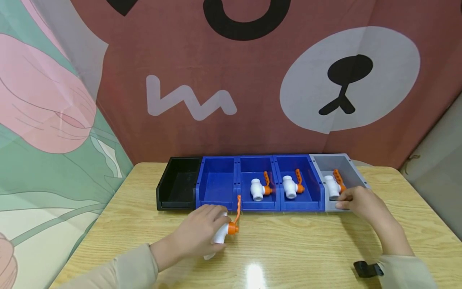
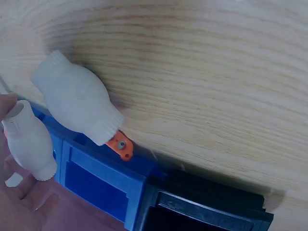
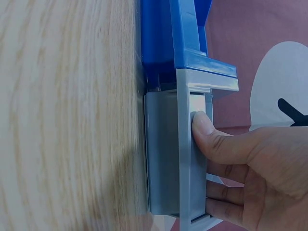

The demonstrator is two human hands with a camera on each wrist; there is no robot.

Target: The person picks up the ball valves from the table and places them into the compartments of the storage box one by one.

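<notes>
My left hand point(image 1: 202, 230) grips a white ball valve point(image 1: 221, 233) with an orange lever, in front of the bins. Two white valve bodies show in the left wrist view: one point(image 2: 30, 142) at the fingers, another point(image 2: 77, 98) larger, with an orange lever end point(image 2: 121, 145). In the head view, a white end point(image 1: 209, 256) peeks out below the left palm. My right hand point(image 1: 364, 204) reaches over the front of the grey bin point(image 3: 185, 159), thumb at its low front edge. Its fingertips are beside a ball valve point(image 1: 331, 186) inside; I cannot tell whether they pinch it.
The bins form a joined row on a wooden table point(image 1: 288, 249): a black bin point(image 1: 177, 204), three blue ones and the grey. The middle blue bin point(image 1: 258, 206) and right blue bin point(image 1: 301, 205) each hold a white valve. A printed cloth point(image 1: 252, 80) hangs behind.
</notes>
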